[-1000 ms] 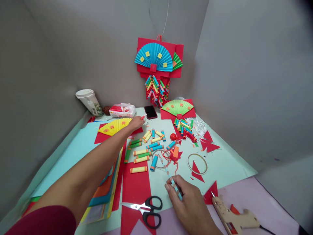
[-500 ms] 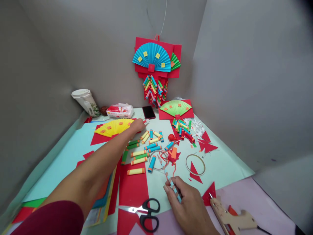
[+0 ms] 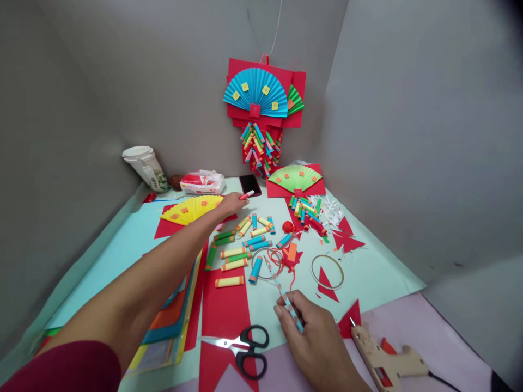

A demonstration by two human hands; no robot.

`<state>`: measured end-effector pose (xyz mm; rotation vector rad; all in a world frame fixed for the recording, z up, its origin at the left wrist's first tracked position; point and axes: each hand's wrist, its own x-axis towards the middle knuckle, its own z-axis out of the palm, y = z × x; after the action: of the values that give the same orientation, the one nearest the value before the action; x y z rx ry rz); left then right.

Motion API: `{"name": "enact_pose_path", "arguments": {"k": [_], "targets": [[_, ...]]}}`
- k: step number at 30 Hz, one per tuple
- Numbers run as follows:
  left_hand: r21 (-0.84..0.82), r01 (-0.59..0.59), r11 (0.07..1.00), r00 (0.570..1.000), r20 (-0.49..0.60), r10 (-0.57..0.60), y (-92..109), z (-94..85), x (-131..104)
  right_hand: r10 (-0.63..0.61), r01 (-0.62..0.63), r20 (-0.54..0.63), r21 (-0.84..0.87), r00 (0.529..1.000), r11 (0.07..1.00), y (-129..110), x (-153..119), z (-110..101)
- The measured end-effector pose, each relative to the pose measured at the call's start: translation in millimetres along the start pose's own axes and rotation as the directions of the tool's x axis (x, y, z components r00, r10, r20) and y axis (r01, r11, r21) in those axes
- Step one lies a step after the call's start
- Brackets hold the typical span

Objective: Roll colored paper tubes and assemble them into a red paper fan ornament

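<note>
Nearby lies one pair of scissors (image 3: 233, 343), and one glue gun (image 3: 394, 362) rests on the far right side. Between them, the right hand (image 3: 309, 328) pinches one patterned pencil (image 3: 280, 288) by its rear, thumb against fingers, the point facing away; it should be light, stiff and a little slick, steadier if taken nearer the point. Two thin rings (image 3: 312, 267) lie flat, one around the pencil's tip, one to the right. Farther out are seventeen loose paper rolls (image 3: 235, 264): seven yellow, six blue, four green, likely hollow and easily crushed, so best lifted gently at mid-length. Beyond, the outstretched left hand (image 3: 231, 203) holds one small red-and-white stick (image 3: 247, 195), probably light and firm, near one phone (image 3: 250, 185). Two fans lie about it, one yellow (image 3: 192, 209), one light green (image 3: 296, 178); two more hang behind, blue and green.
</note>
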<state>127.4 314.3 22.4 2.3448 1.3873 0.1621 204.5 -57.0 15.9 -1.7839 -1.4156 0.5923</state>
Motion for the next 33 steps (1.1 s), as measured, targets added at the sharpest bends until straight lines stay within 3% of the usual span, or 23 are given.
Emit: {"name": "enact_pose_path", "arguments": {"k": [4,10,18,28,33], "targets": [[-0.029,-0.116,0.993,0.987,0.109,0.118,11.4,14.2,-4.6,0.023,-0.023,-0.008,0.01,1.0,1.0,-4.4,0.8,-1.0],[0.016,-0.187,0.982,0.966,0.186,0.18,15.5,24.5,-8.7,0.054,-0.054,-0.002,0.026,0.999,0.998,-5.4,0.8,-0.1],[0.07,-0.212,0.975,0.964,0.178,0.197,9.3,22.8,-22.3,0.039,-0.039,-0.003,0.04,0.999,0.998,-4.5,-1.6,-0.6],[0.079,-0.255,0.964,0.958,0.155,0.24,21.9,29.0,-44.3,0.05,-0.05,0.0,0.032,0.999,0.998,-5.6,-1.4,0.2],[0.057,-0.266,0.962,0.955,0.15,0.255,19.6,18.9,-48.1,0.02,-0.02,-0.018,0.027,1.0,0.999,-5.1,-2.1,-0.2]]}}
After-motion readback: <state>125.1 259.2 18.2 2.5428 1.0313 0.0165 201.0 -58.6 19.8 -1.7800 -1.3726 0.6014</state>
